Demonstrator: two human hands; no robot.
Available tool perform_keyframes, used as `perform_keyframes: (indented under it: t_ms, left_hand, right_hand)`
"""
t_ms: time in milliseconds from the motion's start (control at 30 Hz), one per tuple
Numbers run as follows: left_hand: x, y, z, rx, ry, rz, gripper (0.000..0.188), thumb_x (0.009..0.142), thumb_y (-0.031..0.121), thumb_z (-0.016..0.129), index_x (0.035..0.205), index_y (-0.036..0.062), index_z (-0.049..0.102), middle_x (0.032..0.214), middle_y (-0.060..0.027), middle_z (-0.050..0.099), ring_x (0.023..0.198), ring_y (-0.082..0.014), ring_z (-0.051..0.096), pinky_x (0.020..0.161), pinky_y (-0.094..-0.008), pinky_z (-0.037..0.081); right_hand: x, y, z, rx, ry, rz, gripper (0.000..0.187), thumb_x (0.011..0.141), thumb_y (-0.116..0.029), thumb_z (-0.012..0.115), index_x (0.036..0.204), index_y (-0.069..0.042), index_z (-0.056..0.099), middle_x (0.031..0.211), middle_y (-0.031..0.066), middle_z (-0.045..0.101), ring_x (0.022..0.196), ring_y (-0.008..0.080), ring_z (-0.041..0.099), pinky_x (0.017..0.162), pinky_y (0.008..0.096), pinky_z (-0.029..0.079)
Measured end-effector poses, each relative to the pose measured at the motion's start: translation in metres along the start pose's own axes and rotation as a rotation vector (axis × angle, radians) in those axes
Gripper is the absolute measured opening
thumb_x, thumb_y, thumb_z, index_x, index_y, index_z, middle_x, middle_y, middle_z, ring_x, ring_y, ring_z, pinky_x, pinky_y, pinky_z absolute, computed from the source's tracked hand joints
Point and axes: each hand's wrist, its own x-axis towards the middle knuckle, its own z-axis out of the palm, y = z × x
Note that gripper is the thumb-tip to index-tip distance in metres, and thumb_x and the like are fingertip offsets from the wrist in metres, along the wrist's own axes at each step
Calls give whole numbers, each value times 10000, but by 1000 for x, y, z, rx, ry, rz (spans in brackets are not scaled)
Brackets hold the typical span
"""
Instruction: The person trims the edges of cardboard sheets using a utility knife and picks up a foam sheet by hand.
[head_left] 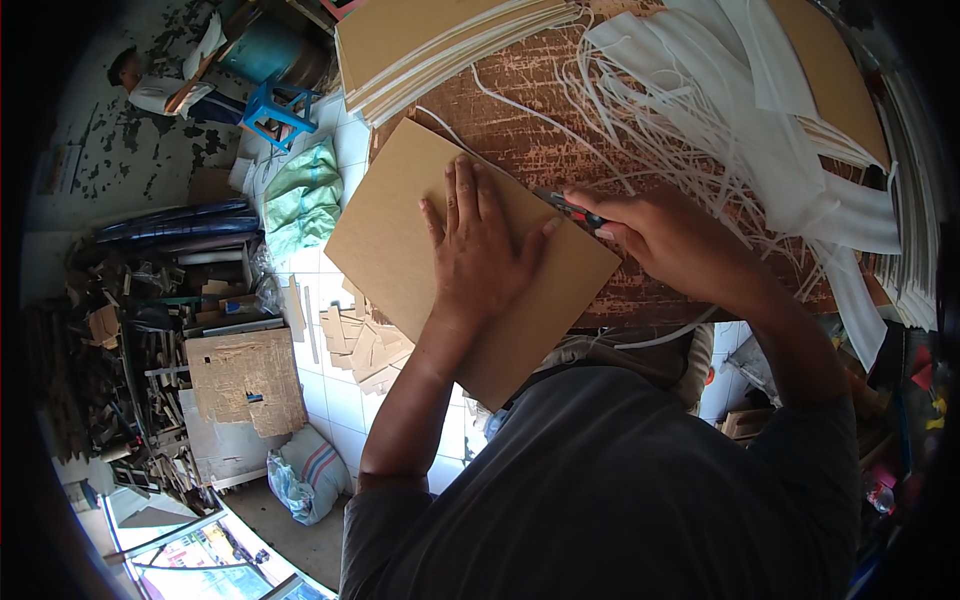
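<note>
A brown rectangular board (390,215) lies slanted on the worn wooden table (510,110), its near corner reaching past the table edge toward my body. My left hand (475,235) presses flat on the board with its fingers spread. In my right hand (645,225) is a utility knife (572,208) with a red and black handle, held against the board's far right edge. The knife's tip is too small to make out against the edge. A thin white strip (440,122) curls beside the board's upper edge.
A stack of brown boards (450,50) sits at the table's far left. Tangled white strips (680,150) and white sheets (780,150) cover the right side. Cardboard scraps (365,345) lie on the tiled floor. A person (170,95) is at the far left near a blue stool (280,115).
</note>
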Motion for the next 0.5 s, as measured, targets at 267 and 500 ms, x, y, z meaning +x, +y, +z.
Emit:
perform_keyframes:
  t_ms: [267,500]
  left_hand:
    - [0,6,-7,-8,-26,-9,1148,937,723,595,1598,-130,203,1693,-328,187,1613,-413,143,1274,-641,98]
    - [4,9,-4,-41,-61,-45,1256,873,771,640,1564,-184,205,1689,-353,153,1611,-443,111,1239,-710,83]
  right_hand:
    - [-24,-5,-7,-21,5,15,403,1013,-114,644,1412,-61,637,818,257,678,707,418,667,682,505,505]
    - [-18,2,-5,-24,7,0,400,988,-106,676,1385,-54,660,812,251,689,718,409,679,699,501,509]
